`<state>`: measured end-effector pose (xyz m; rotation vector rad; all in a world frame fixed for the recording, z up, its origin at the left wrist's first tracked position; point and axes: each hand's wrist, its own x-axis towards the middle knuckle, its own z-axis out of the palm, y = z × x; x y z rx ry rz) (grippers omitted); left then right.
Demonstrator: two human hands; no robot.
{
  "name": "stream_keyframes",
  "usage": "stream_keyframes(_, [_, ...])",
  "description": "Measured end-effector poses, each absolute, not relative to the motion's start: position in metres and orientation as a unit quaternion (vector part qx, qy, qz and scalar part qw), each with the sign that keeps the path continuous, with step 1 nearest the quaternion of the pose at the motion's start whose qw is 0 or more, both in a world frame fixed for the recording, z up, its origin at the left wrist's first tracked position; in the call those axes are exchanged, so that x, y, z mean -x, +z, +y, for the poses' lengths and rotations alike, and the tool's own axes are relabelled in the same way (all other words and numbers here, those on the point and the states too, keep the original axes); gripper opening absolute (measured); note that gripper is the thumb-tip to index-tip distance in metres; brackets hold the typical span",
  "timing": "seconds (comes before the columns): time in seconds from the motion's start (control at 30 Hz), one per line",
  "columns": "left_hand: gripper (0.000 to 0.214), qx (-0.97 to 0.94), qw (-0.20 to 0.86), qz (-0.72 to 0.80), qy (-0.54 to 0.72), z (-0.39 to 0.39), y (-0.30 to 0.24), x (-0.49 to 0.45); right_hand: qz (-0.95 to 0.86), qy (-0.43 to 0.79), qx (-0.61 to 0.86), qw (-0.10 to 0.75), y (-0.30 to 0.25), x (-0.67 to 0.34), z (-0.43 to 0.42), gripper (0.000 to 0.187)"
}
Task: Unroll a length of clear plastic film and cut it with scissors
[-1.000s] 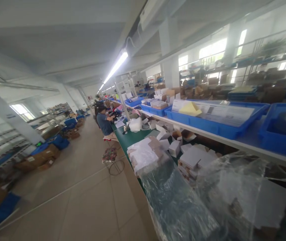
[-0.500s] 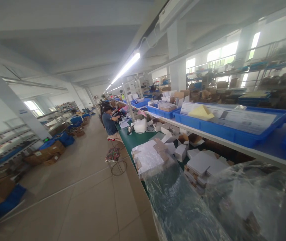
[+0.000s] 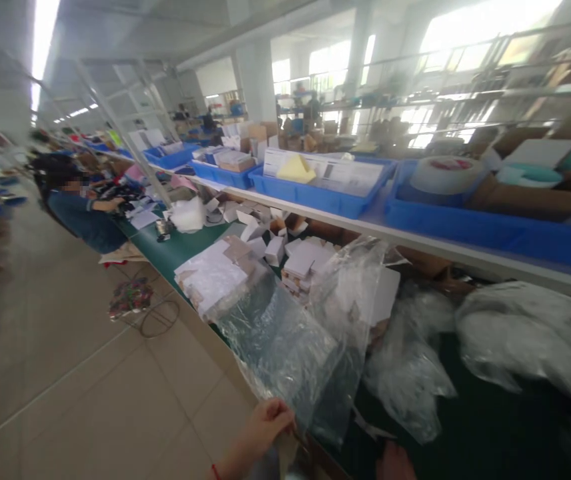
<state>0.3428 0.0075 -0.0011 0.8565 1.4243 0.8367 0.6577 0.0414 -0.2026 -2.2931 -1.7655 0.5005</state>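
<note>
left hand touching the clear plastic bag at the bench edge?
Touching. Head view: the left hand has its fingers closed on the lower edge of the clear plastic bag.

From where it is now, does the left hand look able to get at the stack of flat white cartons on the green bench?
Probably not right away: the left hand pinches the clear plastic bag, which hangs between it and the flat white cartons farther along the bench.

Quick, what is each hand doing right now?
Left hand: closed on the edge of the clear plastic bag.
Right hand: only partly in view at the bottom edge; cannot be told.
</note>
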Motion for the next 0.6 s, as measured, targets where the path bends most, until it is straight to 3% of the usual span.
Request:
stream_keyframes(0.07, [0.059,-0.336,0.594,0.639,0.355,0.018,-0.032,-0.352,-0.66,0.128,0.74,-0.003,-0.21,-0.661,0.032,0.024])
stream_keyframes(0.13, [0.058,-0.316,0.599,0.645,0.355,0.028,-0.053,-0.363,-0.676,0.101,0.728,-0.057,-0.212,-0.664,0.024,0.025])
stream_keyframes(0.37, [0.043,-0.29,0.581,0.654,0.388,0.071,-0.092,-0.4,-0.673,0.082,0.734,-0.024,-0.199,-0.676,0.01,0.035])
stream_keyframes(0.6, [0.029,-0.295,0.54,0.681,0.396,0.096,-0.113,-0.375,-0.667,0.096,0.739,-0.026,-0.195,-0.685,0.008,0.041])
